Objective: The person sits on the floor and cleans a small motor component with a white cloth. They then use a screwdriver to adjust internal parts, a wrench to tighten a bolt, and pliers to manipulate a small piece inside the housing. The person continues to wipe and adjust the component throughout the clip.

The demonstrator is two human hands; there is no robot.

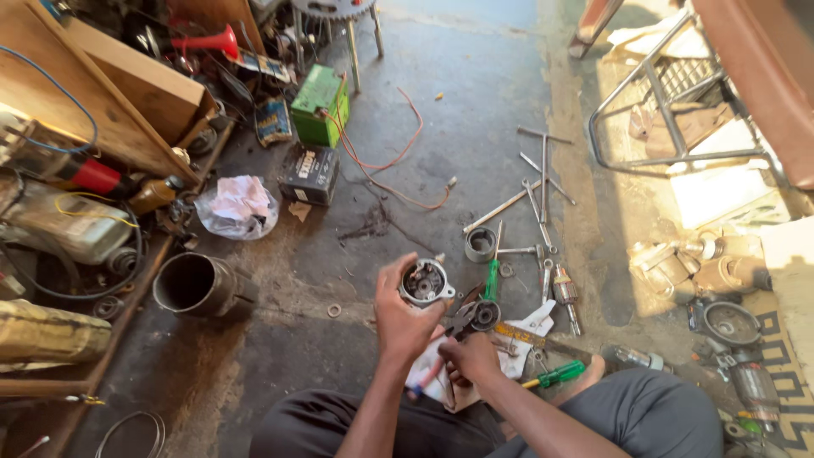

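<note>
The person sat on the stained concrete floor (475,93) with a small round motor housing (425,282) lifted in the left hand (400,315), fingers clamped around its rim so the open face turned up toward the camera. Inside it showed a dark cavity with a bright metal centre and a grey cast flange with a lug at the right. The right hand (469,354) was closed on a pair of pliers (462,321), their jaws close under the housing, just beside a dark round ring (485,315) lying on a white rag (526,335).

Judging from how things lay, the unit was well into being taken apart — the armature (565,293) already rested on the floor to the right of the rag, and a grey metal sleeve (481,244) sat farther off among long wrenches (543,182). The housing's inner parts looked still in place, so that work seemed unfinished.

A green-handled screwdriver (491,280) stood just right of the housing, and another one (555,374) lay near the knee. To the far left were a green battery (320,106) with red wires, a black battery (309,174) — and a dark cylinder (199,286) lying open-mouthed on its side.
</note>
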